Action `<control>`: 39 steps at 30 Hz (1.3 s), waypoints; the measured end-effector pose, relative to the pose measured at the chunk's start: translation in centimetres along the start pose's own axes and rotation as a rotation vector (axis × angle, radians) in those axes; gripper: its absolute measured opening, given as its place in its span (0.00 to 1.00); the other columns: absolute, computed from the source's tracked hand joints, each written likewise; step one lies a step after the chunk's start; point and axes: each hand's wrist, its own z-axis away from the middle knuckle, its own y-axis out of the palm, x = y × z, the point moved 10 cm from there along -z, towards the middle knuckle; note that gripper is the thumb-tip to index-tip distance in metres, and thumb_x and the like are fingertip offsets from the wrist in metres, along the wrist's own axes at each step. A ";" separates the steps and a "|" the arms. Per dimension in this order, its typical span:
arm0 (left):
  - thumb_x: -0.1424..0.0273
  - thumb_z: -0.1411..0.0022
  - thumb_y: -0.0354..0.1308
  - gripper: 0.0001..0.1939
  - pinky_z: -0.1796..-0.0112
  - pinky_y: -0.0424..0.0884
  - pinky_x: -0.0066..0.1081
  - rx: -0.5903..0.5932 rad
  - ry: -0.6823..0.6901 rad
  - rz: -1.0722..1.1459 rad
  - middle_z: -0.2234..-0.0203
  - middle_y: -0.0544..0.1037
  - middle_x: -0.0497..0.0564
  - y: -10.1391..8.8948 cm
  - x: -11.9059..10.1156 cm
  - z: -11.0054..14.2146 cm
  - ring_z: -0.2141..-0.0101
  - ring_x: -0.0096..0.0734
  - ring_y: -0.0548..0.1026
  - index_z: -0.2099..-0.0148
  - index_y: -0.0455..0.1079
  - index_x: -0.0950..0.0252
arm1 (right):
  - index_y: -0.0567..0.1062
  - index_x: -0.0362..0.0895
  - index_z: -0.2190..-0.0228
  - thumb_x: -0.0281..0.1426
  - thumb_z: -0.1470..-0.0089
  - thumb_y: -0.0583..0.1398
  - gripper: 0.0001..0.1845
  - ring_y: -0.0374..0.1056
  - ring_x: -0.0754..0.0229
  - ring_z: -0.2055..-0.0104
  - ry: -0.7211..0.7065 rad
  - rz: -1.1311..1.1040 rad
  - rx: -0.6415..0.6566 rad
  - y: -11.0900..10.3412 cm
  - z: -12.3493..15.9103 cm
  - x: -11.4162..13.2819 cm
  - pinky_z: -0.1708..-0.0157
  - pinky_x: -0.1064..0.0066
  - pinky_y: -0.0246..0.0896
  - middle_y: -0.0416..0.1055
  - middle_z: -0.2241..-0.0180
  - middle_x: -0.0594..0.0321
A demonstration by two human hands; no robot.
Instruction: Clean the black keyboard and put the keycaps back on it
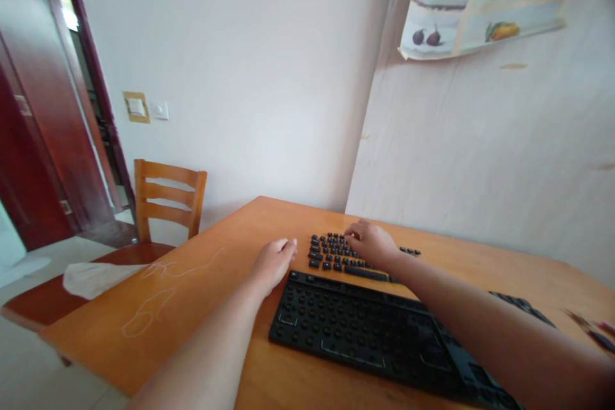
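A black keyboard (355, 327) stripped of most keycaps lies on the wooden table, between my forearms. Beyond its far edge, loose black keycaps (331, 246) are laid out in rows, with a long spacebar (366, 274) in front. My right hand (372, 245) is over the far right part of these rows, its fingers drawn together in a pinch; whatever may be between the fingertips is hidden. To the left of the keycaps, my left hand (276, 262) rests by the keyboard's far left corner, fingers curled closed, with nothing visible in it.
Past my right forearm lie more black keys (521, 306) and a blurred thin tool (583, 323). White cord-like lines (148, 314) run over the table's (216, 307) left side. A wooden chair (170, 198) with a white cloth (98, 278) stands at the left.
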 end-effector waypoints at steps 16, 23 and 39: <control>0.50 0.37 0.43 0.26 0.71 0.61 0.29 0.039 -0.018 -0.140 0.75 0.77 0.51 0.5 0.1 0.1 0.72 0.33 0.73 0.70 0.71 0.63 | 0.82 0.51 0.64 0.38 0.50 0.60 0.13 0.70 0.57 0.61 0.056 0.078 0.192 7.8 -8.3 -3.4 0.64 0.70 0.60 0.77 0.60 0.60; 0.52 0.36 0.44 0.24 0.71 0.59 0.28 0.039 -0.017 -0.182 0.77 0.75 0.49 0.6 0.0 0.2 0.73 0.31 0.70 0.70 0.71 0.64 | 0.82 0.51 0.66 0.38 0.52 0.62 0.11 0.70 0.57 0.60 0.031 0.056 0.207 8.5 -9.0 -3.2 0.62 0.70 0.61 0.77 0.61 0.62; 0.53 0.37 0.47 0.21 0.72 0.58 0.28 0.050 -0.038 -0.173 0.78 0.74 0.49 0.6 0.1 0.1 0.73 0.31 0.69 0.71 0.70 0.64 | 0.81 0.42 0.72 0.35 0.51 0.61 0.11 0.65 0.64 0.75 0.074 -0.250 0.143 6.9 -7.3 -3.3 0.75 0.74 0.57 0.75 0.76 0.62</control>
